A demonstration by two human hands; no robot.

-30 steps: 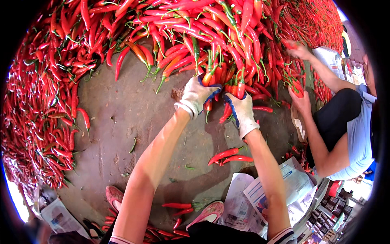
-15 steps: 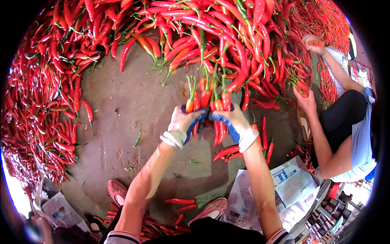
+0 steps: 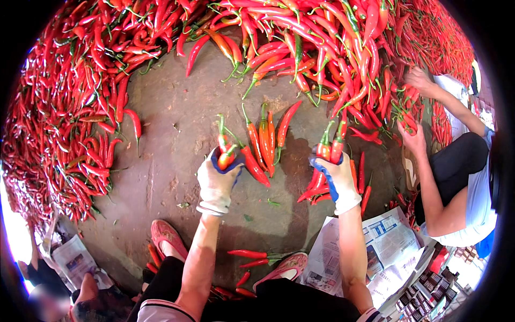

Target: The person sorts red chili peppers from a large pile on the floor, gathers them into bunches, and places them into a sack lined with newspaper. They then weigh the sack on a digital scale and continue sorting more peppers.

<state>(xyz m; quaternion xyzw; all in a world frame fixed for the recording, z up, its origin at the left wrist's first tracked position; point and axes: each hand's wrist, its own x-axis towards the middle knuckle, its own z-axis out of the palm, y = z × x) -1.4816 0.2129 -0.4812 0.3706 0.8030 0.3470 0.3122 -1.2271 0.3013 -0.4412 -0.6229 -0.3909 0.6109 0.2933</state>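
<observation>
My left hand (image 3: pixel 214 185), in a white glove with a blue palm, is closed round a few red chili peppers (image 3: pixel 227 159) with their green stems pointing away from me. My right hand (image 3: pixel 344 182), gloved the same way, grips more red chili peppers (image 3: pixel 337 147), also stems outward. On the brown floor (image 3: pixel 171 134) between the two hands lie several loose chilies (image 3: pixel 264 140), orange-red and roughly side by side. Beside my right hand, more chilies (image 3: pixel 315 192) lie in a small group, partly hidden by the glove.
Big heaps of red chilies lie ahead (image 3: pixel 332 43) and at left (image 3: pixel 64 123). A co-worker's hand (image 3: pixel 413 137) at right holds chilies. Newspaper sheets (image 3: pixel 386 241) lie near my right forearm. A few chilies (image 3: pixel 252 253) lie between my shoes (image 3: pixel 167 239).
My hands were close together over a bunch of chilies and have moved apart, each holding some. Several chilies now lie on the floor between them. The view has shifted slightly.
</observation>
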